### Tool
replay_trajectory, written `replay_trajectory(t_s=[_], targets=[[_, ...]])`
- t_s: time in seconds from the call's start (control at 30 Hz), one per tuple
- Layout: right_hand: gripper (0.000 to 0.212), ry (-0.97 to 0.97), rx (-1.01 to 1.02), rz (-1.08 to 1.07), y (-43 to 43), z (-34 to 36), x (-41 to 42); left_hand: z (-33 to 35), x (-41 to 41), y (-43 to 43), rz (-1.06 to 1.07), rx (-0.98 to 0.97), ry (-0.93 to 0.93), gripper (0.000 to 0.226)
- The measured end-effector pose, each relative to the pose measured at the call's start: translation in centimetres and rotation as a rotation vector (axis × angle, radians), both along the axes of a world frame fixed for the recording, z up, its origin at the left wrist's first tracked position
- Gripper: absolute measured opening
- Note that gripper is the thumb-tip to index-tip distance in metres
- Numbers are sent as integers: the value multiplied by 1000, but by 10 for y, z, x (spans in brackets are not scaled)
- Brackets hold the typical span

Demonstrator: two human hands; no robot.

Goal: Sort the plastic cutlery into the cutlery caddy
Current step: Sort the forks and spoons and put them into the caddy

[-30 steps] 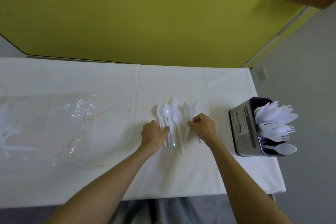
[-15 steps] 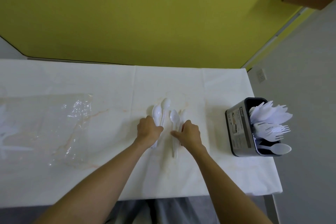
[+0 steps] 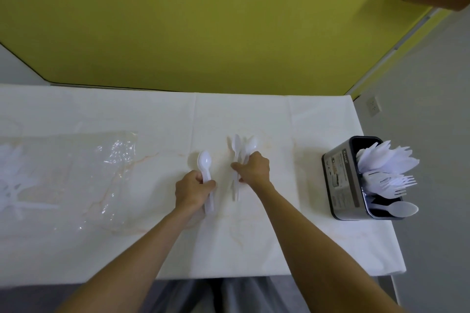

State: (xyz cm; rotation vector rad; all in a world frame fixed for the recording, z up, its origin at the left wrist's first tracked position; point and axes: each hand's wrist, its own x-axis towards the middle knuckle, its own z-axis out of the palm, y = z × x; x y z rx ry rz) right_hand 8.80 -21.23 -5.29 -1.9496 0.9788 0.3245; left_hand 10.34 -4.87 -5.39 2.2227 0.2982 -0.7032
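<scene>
At the table's middle, my left hand point(image 3: 193, 190) is closed around a stacked bundle of white plastic spoons point(image 3: 205, 160), bowls pointing away from me. Just to the right, my right hand point(image 3: 254, 168) grips a second bunch of white spoons point(image 3: 244, 146) whose handles rest on the cloth. The dark cutlery caddy point(image 3: 339, 180) stands at the table's right edge, with knives at its far end, forks in the middle and one spoon point(image 3: 404, 209) in the near compartment.
A white cloth covers the table point(image 3: 279, 241). A crumpled clear plastic bag point(image 3: 96, 173) lies at the left, with more white cutlery point(image 3: 12, 185) at the far left edge. A yellow wall runs behind the table.
Both hands gathered the loose spoons into two bundles. The left hand drew its bundle to the left and towards me; the right hand closed on the remaining spoons.
</scene>
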Motion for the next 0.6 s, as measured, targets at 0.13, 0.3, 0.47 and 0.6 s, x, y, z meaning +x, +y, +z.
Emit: replay_trajectory(t_s=[0.13, 0.3, 0.47, 0.6], targets=[[30, 19, -97, 70, 12, 3, 12, -1, 1, 14, 34, -50, 34, 18], [29, 59, -162, 133, 20, 10, 10, 3, 4, 22, 37, -81, 16, 16], [23, 84, -251, 197, 21, 10, 1, 9, 9, 20, 42, -129, 13, 15], [29, 61, -172, 117, 8, 8, -4, 12, 8, 12, 31, -158, 4, 16]])
